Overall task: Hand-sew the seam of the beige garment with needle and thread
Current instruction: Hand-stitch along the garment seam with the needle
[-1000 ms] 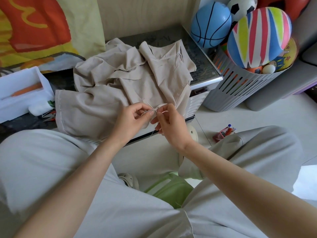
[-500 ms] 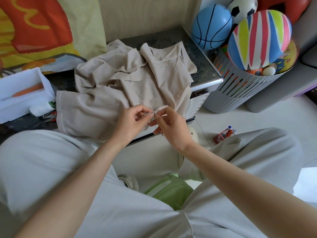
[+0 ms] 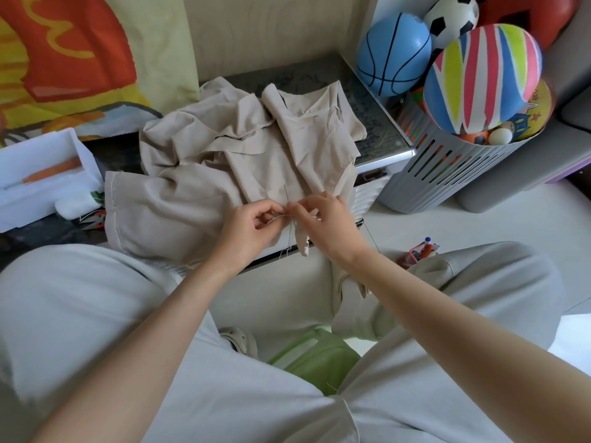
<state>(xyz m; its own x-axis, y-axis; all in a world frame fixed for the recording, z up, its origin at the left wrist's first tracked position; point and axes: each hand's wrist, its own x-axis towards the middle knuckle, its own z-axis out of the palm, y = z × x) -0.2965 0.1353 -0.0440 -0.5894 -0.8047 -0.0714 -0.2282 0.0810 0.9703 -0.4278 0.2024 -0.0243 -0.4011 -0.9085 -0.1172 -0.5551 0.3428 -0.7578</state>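
The beige garment (image 3: 230, 161) lies crumpled on a small dark-topped table (image 3: 377, 113), its near edge hanging over the front. My left hand (image 3: 249, 228) pinches the fabric edge at the seam, fingers curled. My right hand (image 3: 323, 222) meets it fingertip to fingertip and pinches the seam too; a strip of beige fabric (image 3: 302, 244) hangs below it. A thin pale thread (image 3: 278, 218) runs between the two hands. The needle is too small to make out.
A white box (image 3: 41, 177) with an orange tool sits at the table's left, small scissors (image 3: 94, 220) beside it. A grey slatted basket (image 3: 454, 167) full of balls stands right. A pen holder (image 3: 422, 252) is on the floor. A green stool (image 3: 313, 356) is between my knees.
The thin needle that stuck up between my fingertips half a second ago no longer shows. Both hands stay together at the seam; a strip of fabric now hangs below my right hand.
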